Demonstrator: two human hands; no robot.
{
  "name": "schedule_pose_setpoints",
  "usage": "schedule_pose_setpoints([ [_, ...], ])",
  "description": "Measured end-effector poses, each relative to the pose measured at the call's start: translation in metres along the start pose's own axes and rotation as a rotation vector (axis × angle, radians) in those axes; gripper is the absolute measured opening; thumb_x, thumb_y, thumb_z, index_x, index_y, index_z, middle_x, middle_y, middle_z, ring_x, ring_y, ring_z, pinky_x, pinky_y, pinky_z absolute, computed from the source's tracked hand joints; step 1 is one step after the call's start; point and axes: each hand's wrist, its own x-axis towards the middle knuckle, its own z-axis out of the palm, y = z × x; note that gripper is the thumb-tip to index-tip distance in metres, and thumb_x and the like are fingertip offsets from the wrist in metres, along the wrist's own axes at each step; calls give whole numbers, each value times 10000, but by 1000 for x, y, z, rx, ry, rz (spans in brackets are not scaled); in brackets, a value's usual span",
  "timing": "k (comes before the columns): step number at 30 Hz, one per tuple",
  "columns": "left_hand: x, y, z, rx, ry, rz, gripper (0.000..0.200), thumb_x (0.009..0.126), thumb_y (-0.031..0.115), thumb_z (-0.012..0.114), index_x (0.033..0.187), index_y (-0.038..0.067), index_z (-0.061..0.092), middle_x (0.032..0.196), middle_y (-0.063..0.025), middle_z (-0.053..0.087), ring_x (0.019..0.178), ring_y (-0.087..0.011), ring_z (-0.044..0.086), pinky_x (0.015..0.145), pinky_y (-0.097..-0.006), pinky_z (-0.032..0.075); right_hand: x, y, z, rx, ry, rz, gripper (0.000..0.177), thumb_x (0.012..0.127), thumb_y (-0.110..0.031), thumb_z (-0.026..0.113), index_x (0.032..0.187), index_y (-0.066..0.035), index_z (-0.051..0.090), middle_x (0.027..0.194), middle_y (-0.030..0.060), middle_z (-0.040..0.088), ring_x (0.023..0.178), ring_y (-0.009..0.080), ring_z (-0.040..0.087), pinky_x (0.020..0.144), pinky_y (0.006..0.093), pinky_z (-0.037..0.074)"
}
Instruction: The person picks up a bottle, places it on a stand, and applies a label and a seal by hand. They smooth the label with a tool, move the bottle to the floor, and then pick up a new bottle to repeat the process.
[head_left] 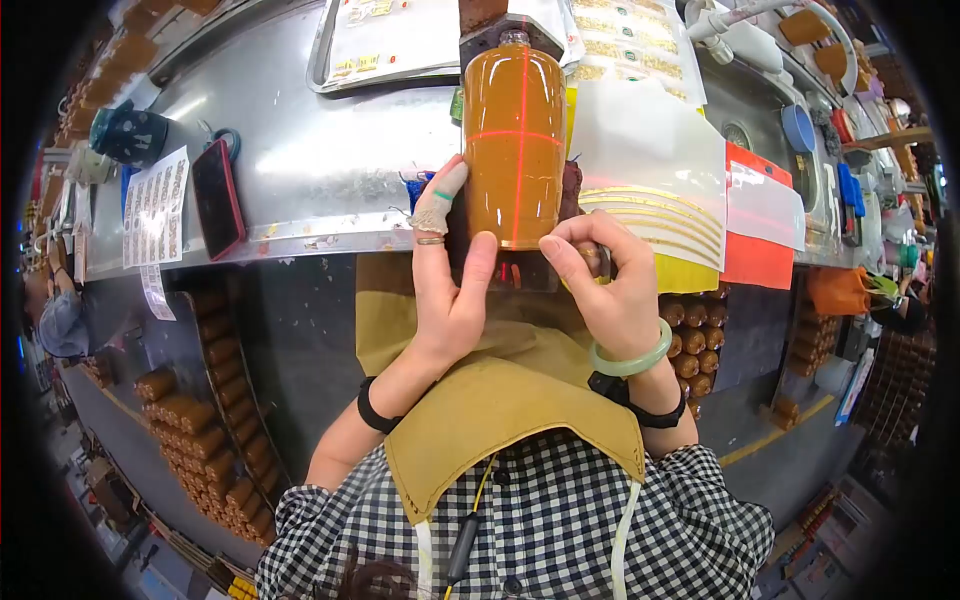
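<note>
A glossy brown cylinder (512, 150) lies lengthwise in a holder at the table's front edge, with a red laser cross on it. My left hand (447, 270) is at its left side, thumb at the near rim, forefinger wrapped in whitish tape, fingers apart. My right hand (612, 280) is at the near right rim, thumb and forefinger pinched together; what they hold, if anything, is too small to tell. A thin gold line runs along the near rim. To the right, a pale sheet (650, 150) carries curved gold strips (650, 215).
A metal tray (325, 60) with sheets is behind. At left are a phone (217, 198), a printed sheet (157, 210) and a dark cup (135, 135). A red sheet (755, 245) lies right. More brown cylinders (195, 430) are stacked below; other people are at the far sides.
</note>
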Motion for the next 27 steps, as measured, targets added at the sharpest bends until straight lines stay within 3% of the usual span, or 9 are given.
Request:
schedule_pose_setpoints([
  [2,-1,-2,-1,-83,33,-30,540,1019,63,511,1525,-50,361,1602,-211,356,1490,-308,350,1240,-445,247,0,0,1,13,5,7,106,896,-116,762,922,-19,728,829,79,711,732,170,612,694,301,488],
  [4,-4,-12,-4,-72,142,114,501,999,56,597,1468,-48,453,1567,-219,392,1440,-313,419,1153,-430,393,0,-1,1,31,9,10,103,893,-112,763,917,-18,725,828,79,710,728,172,609,692,303,486],
  [8,-10,-22,-9,170,128,429,478,855,11,807,1291,-65,625,1380,-185,592,1241,-323,609,1043,-404,520,1,-1,1,27,-3,7,101,892,-107,763,913,-17,722,824,77,708,726,172,607,691,304,486],
  [9,-6,-14,-7,323,163,504,415,760,-27,863,1148,-39,717,1259,-158,672,1135,-338,667,963,-395,583,0,-1,1,27,2,-5,101,892,-106,763,913,-17,720,821,76,707,724,171,606,690,304,486],
  [13,5,-17,-4,502,179,684,245,751,-73,804,984,-16,752,1152,-170,726,1050,-351,704,831,-392,645,0,-1,1,20,7,-11,103,892,-105,763,917,-14,720,822,74,707,727,169,608,692,302,487],
  [17,10,-13,-6,563,140,721,111,809,-72,760,896,-43,699,1142,-190,734,1070,-370,702,814,-401,656,0,0,0,30,1,4,107,892,-107,765,922,-13,724,827,76,709,733,171,617,699,302,491],
  [20,12,-9,-8,610,117,705,254,772,-96,779,991,31,794,1180,-150,729,1090,-337,694,877,-378,604,2,4,-5,51,-24,24,111,893,-111,766,929,-12,731,835,77,712,736,168,625,700,299,496],
  [23,15,-9,-9,578,66,702,91,866,-55,721,853,-56,631,1157,-205,733,1107,-403,689,795,-429,660,6,2,-9,55,-90,48,126,898,-125,764,935,-8,735,835,72,707,732,143,618,697,288,494],
  [27,7,-14,-5,513,127,614,187,820,-68,783,993,-46,714,1184,-188,726,1107,-358,699,867,-412,633,5,0,-10,42,-100,46,123,902,-124,758,933,-8,734,827,68,703,728,139,612,695,287,493],
])
